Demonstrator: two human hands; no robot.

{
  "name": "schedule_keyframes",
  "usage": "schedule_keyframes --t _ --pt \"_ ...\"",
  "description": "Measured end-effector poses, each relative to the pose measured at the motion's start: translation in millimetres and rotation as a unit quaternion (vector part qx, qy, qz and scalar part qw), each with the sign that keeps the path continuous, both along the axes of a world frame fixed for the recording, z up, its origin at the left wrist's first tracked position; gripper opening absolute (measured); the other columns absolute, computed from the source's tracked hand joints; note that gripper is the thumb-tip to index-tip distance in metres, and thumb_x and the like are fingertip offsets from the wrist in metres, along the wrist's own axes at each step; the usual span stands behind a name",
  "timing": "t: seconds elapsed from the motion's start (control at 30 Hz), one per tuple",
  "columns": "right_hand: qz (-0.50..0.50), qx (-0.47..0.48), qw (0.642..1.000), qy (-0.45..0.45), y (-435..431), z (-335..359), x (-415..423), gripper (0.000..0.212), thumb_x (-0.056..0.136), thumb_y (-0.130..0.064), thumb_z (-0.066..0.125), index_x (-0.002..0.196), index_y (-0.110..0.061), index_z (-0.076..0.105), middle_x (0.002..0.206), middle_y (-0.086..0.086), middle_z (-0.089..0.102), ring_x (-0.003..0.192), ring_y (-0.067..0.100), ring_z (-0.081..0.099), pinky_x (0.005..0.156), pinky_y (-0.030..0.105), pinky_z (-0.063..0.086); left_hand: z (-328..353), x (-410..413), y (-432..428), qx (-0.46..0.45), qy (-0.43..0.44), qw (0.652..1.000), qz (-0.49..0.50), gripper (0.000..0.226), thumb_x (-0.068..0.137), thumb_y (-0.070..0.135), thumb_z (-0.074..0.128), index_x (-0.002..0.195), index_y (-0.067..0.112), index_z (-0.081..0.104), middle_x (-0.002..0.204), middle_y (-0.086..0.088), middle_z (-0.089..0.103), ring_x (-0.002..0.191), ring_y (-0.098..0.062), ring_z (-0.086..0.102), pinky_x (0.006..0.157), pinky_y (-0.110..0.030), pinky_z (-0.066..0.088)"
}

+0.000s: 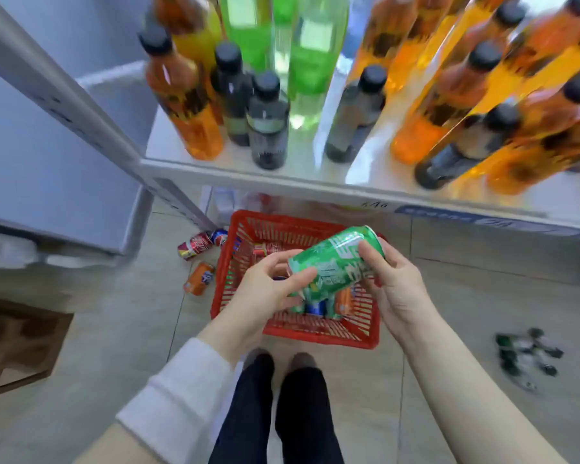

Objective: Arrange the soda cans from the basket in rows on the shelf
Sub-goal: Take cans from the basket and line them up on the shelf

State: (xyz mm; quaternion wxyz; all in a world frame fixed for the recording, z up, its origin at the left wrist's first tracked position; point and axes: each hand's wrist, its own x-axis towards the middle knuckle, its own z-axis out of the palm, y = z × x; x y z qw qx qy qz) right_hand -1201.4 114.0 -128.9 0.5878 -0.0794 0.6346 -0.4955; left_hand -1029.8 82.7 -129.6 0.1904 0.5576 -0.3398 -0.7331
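Note:
A green soda can lies tilted between both my hands above the red basket on the floor. My left hand grips its lower end. At the upper end, my right hand holds the can with thumb and fingers. Inside the basket lie several more cans, among them a blue one, an orange one and a red one. The white shelf runs above the basket, and its front edge is bare.
Orange, green and dark bottles crowd the shelf. Three cans lie on the floor left of the basket: red, blue, orange. Dark small bottles lie at right. A cardboard box sits at left. My feet stand behind the basket.

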Motion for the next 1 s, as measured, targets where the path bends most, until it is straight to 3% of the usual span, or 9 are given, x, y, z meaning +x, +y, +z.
schedule_keyframes --t 0.1,0.23,0.37,0.43,0.6,0.7,0.8,0.9,1.0 --pt "0.05 -0.015 0.998 -0.016 3.2 86.4 -2.8 0.085 0.04 -0.048 0.085 0.11 -0.005 0.063 0.096 0.012 0.072 0.082 0.019 0.069 0.069 0.028 0.058 79.9 1.9 11.7 -0.014 0.029 0.999 0.008 0.023 0.082 0.017 0.065 0.102 0.026 0.06 0.104 -0.007 0.064 0.083 -0.013 0.067 0.08 -0.037 0.053" --pt "0.08 -0.047 0.996 0.016 -3.1 177.5 -2.4 0.081 0.037 -0.048 0.085 0.102 -0.005 0.066 0.094 0.013 0.073 0.083 0.023 0.07 0.071 0.033 0.057 165.7 1.7 19.5 -0.048 0.086 0.995 -0.004 0.045 0.072 0.025 0.067 0.116 0.025 0.054 0.11 -0.007 0.064 0.09 -0.015 0.069 0.073 -0.028 0.056" --pt "0.092 -0.095 0.989 0.068 -16.3 255.6 -3.0 0.043 0.052 -0.032 0.074 0.087 -0.008 0.067 0.072 0.001 0.073 0.066 0.015 0.068 0.058 0.027 0.056 233.5 2.0 9.5 -0.104 0.089 0.989 -0.064 0.048 0.069 0.032 0.067 0.114 0.027 0.052 0.114 -0.008 0.062 0.096 -0.017 0.068 0.079 -0.031 0.056" --pt "0.096 -0.123 0.983 0.095 -24.4 289.5 -5.2 0.036 0.054 -0.031 0.073 0.083 -0.011 0.067 0.069 -0.001 0.073 0.066 0.014 0.068 0.057 0.026 0.056 262.8 2.7 -1.1 -0.146 0.07 0.983 -0.088 0.048 0.071 0.036 0.071 0.113 0.028 0.051 0.115 -0.007 0.061 0.099 -0.018 0.067 0.084 -0.034 0.055" --pt "0.118 -0.167 0.967 0.149 -43.4 365.4 1.2 0.063 0.044 -0.042 0.076 0.097 -0.008 0.068 0.093 0.007 0.072 0.089 0.021 0.069 0.073 0.031 0.054 333.2 4.5 -35.3 -0.31 -0.04 0.938 -0.147 0.06 0.056 0.063 0.075 0.101 0.038 0.046 0.112 0.01 0.057 0.104 -0.004 0.057 0.086 -0.026 0.049" --pt "0.138 -0.21 0.949 0.191 -57.2 405.2 8.1 0.054 0.047 -0.04 0.075 0.093 -0.011 0.07 0.083 0.001 0.074 0.079 0.015 0.071 0.065 0.024 0.053 367.7 3.0 -54.3 -0.364 -0.019 0.919 -0.151 0.056 0.059 0.048 0.081 0.1 0.04 0.044 0.107 0.006 0.059 0.098 -0.006 0.06 0.078 -0.026 0.054" --pt "0.153 -0.251 0.932 0.211 -72.7 436.8 10.6 0.048 0.049 -0.04 0.073 0.088 -0.012 0.071 0.081 0.003 0.074 0.078 0.017 0.071 0.067 0.026 0.055 394.6 7.9 -71.2 -0.424 -0.014 0.894 -0.145 0.05 0.062 0.047 0.077 0.102 0.039 0.048 0.102 0.015 0.059 0.092 0.004 0.057 0.076 -0.013 0.049" --pt "0.164 -0.276 0.927 0.197 -88.0 462.1 6.9 0.045 0.053 -0.041 0.069 0.088 -0.013 0.071 0.082 0.003 0.074 0.078 0.016 0.07 0.066 0.024 0.057 414.8 12.8 -91.4 -0.455 -0.007 0.881 -0.13 0.058 0.06 0.051 0.078 0.108 0.033 0.053 0.102 0.014 0.062 0.095 -0.001 0.06 0.083 -0.023 0.052" --pt "0.193 -0.293 0.917 0.189 -109.2 483.3 1.5 0.063 0.044 -0.053 0.08 0.091 -0.012 0.073 0.087 0.004 0.074 0.084 0.017 0.07 0.066 0.024 0.057 433.3 11.1 -113.6 -0.469 -0.005 0.874 -0.125 0.06 0.062 0.047 0.08 0.113 0.03 0.053 0.102 0.012 0.064 0.095 -0.004 0.062 0.084 -0.029 0.053"
